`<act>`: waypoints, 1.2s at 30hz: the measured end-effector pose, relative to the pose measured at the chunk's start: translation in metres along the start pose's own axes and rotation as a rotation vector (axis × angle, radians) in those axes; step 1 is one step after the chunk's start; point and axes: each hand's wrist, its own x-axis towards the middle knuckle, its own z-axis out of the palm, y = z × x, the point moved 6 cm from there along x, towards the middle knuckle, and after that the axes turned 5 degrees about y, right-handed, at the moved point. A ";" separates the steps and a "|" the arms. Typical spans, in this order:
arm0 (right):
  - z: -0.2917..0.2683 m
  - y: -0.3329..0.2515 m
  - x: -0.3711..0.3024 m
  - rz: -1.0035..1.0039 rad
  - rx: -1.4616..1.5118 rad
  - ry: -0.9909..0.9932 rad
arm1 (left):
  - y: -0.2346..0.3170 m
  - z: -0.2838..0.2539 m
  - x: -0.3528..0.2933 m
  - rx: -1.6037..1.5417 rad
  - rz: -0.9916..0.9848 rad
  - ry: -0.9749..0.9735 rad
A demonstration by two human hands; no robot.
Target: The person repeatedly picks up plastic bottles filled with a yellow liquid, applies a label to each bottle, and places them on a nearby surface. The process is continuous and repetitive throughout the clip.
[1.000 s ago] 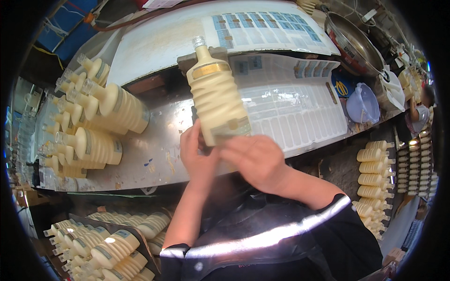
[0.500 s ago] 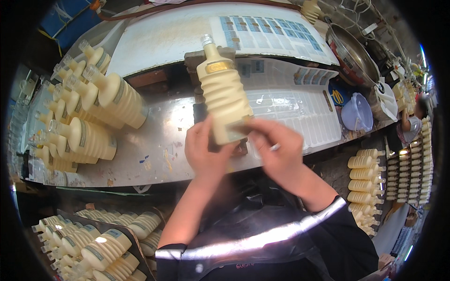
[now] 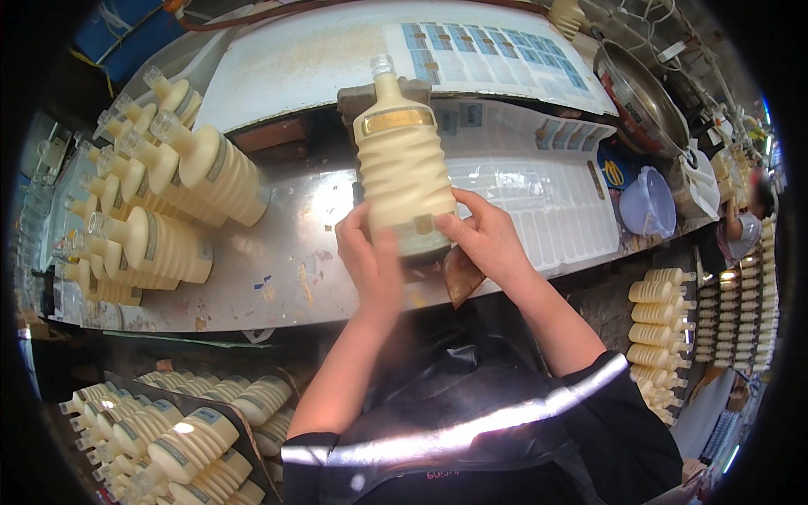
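Note:
A cream-coloured bottle (image 3: 404,168) with rippled sides, a clear threaded neck and a gold band on its shoulder stands nearly upright before me, tilted a little. My left hand (image 3: 369,261) grips its lower left side, the fingers slightly blurred. On the other side, my right hand (image 3: 490,240) holds the lower right, its thumb pressed on the front near a small gold square on a pale label (image 3: 422,225). Below the right hand shows a brown wedge-shaped piece (image 3: 463,278); whether that hand touches it I cannot tell. A dark grey block (image 3: 357,99) sits behind the bottle.
More cream bottles (image 3: 210,164) crowd the metal table's (image 3: 244,286) left side. Clear label sheets (image 3: 547,202) lie at right, printed label sheets (image 3: 497,50) on the white board behind. A lilac bucket (image 3: 646,202) and a pan (image 3: 640,97) stand right. Crated bottles (image 3: 194,442) sit lower left.
The bottle has turned so its gold band faces me more squarely and stands straighter. My right hand has shifted to its lower right side, and more of the brown piece shows.

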 end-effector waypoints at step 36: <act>0.029 -0.122 -0.031 -1.039 -0.634 0.213 | -0.018 -0.019 0.002 -0.590 -0.436 -0.038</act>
